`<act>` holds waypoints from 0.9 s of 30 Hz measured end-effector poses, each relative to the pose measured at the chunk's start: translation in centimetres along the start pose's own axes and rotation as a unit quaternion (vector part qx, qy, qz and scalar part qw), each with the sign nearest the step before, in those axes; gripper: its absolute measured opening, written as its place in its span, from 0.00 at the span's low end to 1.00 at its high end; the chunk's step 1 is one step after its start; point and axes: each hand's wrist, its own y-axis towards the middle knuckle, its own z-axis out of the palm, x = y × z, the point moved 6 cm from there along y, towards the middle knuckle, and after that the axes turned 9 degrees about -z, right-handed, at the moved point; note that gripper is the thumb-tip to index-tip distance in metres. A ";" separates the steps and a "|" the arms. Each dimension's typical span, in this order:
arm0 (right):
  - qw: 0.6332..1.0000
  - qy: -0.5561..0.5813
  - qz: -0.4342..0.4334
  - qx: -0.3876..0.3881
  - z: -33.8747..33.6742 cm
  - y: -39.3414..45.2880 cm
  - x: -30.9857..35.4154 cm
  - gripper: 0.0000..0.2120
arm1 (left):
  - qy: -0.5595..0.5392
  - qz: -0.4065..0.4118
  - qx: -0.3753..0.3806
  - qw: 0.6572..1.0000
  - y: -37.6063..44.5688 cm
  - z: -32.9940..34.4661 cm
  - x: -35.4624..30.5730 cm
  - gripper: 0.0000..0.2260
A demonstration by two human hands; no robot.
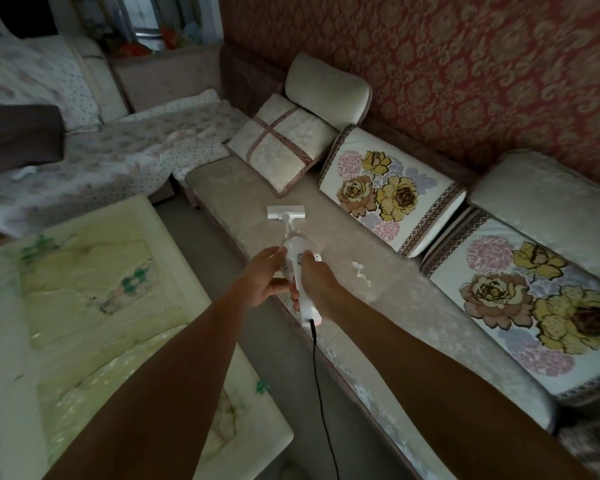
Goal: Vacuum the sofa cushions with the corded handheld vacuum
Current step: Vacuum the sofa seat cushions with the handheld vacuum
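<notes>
your right hand (pixel 317 278) wraps the handle of the vacuum (pixel 297 268), fingers curled round it, thumb up near the body. your left hand (pixel 265 277) cups the body from the other side, fingers only loosely bent against the casing and thumb underneath; it steadies more than it grips. the vacuum sits between your two hands, over the front part of the seat cushion (pixel 257 188).

its long axis runs from the tail below your right fingers, where the cord (pixel 321 386) leaves and drops toward the floor, up and away to the head (pixel 285 212), well beyond your fingertips. so it points away from you and slightly to your left, toward the cross pillow (pixel 281 143). the head lies crosswise to that axis and looks to be on or just above the fabric; you cannot tell contact for sure.

on progress, you look to be early or midway. nothing on the fabric shows which strips are done. a small white scrap (pixel 361 271) lies on the seat just beyond your right knuckles, so that patch likely still needs a pass. the stretch of seat nearer you on your right, the floral cushions (pixel 388 188) beyond your right fingers, and the covered section (pixel 125 150) far past your left fingers all seem left to do.
</notes>
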 end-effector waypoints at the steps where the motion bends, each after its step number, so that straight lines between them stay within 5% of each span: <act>1: 1.000 0.004 -0.001 -0.003 0.3 -0.8 -0.3 0.30 | 0.000 0.001 0.003 1.000 -0.7 -0.3 0.2 0.16; 5: 1.000 -0.002 -0.013 -0.016 1.3 -3.2 -1.4 0.31 | 0.044 0.020 0.020 0.999 -3.4 -0.9 0.9 0.24; 27: 0.992 -0.045 -0.038 -0.113 6.7 -21.4 -11.5 0.29 | 0.000 -0.064 0.031 0.997 -16.8 -3.8 12.3 0.19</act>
